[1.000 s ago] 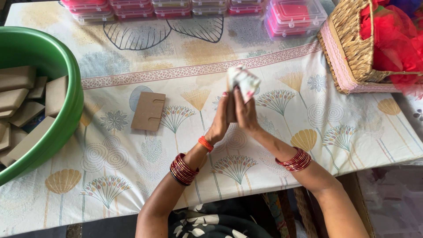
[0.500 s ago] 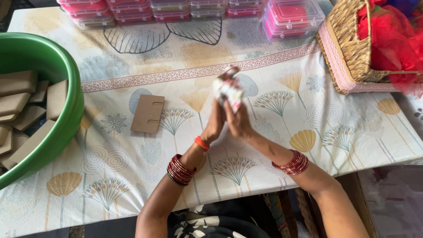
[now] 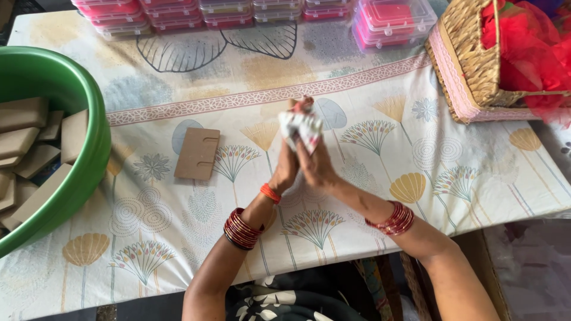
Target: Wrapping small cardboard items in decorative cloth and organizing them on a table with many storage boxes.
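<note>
Pressing together around a small white-and-red bundle (image 3: 301,126), the left hand (image 3: 284,169) and the right hand (image 3: 316,166) meet above the middle of the table (image 3: 357,77), palms facing one another and fingers closed on the bundle's lower part. The bundle is blurred, so its kind cannot be told; it stands roughly upright out of the hands, its long axis running toward the table's far edge, its top end pointing away from the person. Red bangles ring both wrists, and an orange band sits on the left wrist.

Just to the left of the hands, a flat brown card (image 3: 197,153) with two short slits lies on the patterned cloth, apart from them. A green tub (image 3: 89,113) of brown blocks sits at the table's left edge. Stacked clear boxes with pink lids (image 3: 392,21) line the far edge, and a woven basket (image 3: 470,59) of red material stands at the far right corner.
</note>
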